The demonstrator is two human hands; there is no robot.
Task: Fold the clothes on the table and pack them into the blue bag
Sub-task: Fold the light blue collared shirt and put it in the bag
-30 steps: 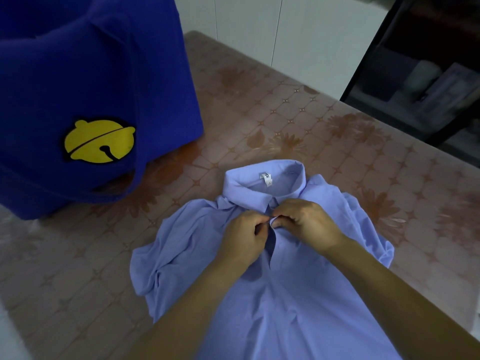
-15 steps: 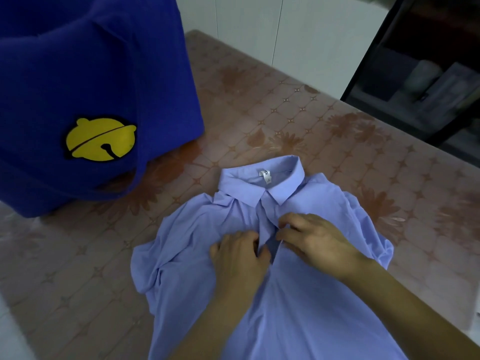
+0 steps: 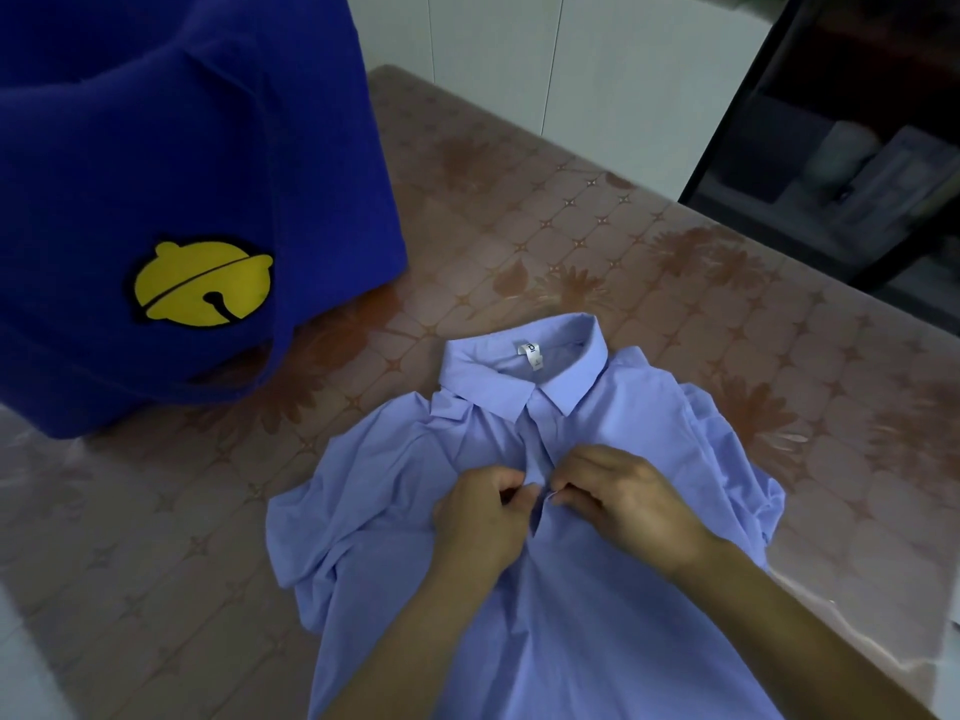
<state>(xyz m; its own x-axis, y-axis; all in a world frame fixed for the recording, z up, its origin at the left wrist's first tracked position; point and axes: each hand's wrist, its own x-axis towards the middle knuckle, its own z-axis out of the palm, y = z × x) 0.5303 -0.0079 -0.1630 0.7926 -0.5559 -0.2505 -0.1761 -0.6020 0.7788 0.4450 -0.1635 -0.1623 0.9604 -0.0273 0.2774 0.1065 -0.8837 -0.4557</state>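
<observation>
The blue bag (image 3: pixel 208 148) with its yellow bell patch (image 3: pixel 200 283) stands at the tabletop's (image 3: pixel 597 236) far left corner. Toward the near edge a light-blue collared shirt (image 3: pixel 597 631) lies front up — left hand (image 3: pixel 480 519) and right hand (image 3: pixel 631 504) each pinch a placket edge (image 3: pixel 535 454) below the collar (image 3: pixel 571 379), the two hands almost touching.

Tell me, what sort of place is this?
Probably a home, maybe a dining corner: a table with a brown flower-patterned plastic cover, plain white panelled wall behind it, and a dark glass-fronted cabinet of household items.
</observation>
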